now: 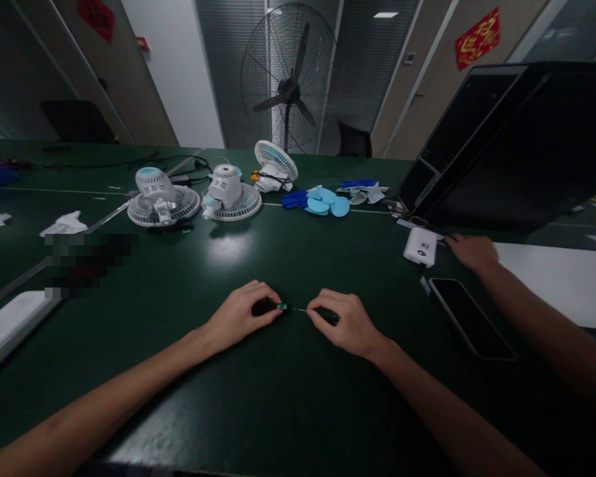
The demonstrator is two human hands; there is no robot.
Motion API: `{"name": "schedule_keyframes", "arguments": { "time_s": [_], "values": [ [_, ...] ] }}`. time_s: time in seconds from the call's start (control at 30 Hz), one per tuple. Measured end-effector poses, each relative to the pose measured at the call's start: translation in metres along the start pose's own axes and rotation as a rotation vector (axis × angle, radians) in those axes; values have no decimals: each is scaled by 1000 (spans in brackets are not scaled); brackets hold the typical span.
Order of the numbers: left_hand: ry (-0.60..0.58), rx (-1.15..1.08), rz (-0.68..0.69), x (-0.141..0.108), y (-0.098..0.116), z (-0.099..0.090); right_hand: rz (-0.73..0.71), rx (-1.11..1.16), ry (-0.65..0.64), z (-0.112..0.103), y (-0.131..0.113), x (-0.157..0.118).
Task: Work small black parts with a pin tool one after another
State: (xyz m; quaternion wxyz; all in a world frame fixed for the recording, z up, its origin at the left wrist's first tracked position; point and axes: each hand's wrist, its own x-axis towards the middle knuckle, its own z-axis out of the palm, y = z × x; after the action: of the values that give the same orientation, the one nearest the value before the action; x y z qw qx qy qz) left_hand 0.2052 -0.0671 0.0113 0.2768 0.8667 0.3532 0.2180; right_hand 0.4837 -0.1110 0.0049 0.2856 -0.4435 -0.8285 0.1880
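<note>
Low over the dark green table, my left hand (246, 308) is closed in a pinch on a small green piece (282, 307) that looks like a circuit board. Facing it across a narrow gap, my right hand (345, 320) is closed too, thumb and forefinger gripping a thin, light-coloured pin or wire (299, 310). The thin piece points left toward the green one; whether they touch I cannot tell. Shadow and fingers hide most of what lies inside both hands.
Another person's hand (471, 252) reaches in from the right beside a white power bank (420, 246). A phone (469, 317) lies nearer me. Across the table are several white fan parts (228, 192), light-blue fan blades (328, 201) and a large dark monitor (516, 146).
</note>
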Motion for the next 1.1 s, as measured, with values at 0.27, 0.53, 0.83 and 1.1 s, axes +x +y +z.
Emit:
{"name": "schedule_keyframes", "arguments": {
  "time_s": [0.27, 0.53, 0.83, 1.1],
  "values": [
    [-30, 25, 63, 0, -3, 4, -6, -81, -46, 0, -2, -1],
    [-34, 38, 85, 0, -5, 7, -28, -101, -54, 5, -9, 6],
    [-31, 5, 114, -1, -7, 6, -29, -104, -49, 12, -15, 10],
    [-50, 2, 123, 1, -4, 4, -45, 61, 34, 18, -24, 13]
  ]
}}
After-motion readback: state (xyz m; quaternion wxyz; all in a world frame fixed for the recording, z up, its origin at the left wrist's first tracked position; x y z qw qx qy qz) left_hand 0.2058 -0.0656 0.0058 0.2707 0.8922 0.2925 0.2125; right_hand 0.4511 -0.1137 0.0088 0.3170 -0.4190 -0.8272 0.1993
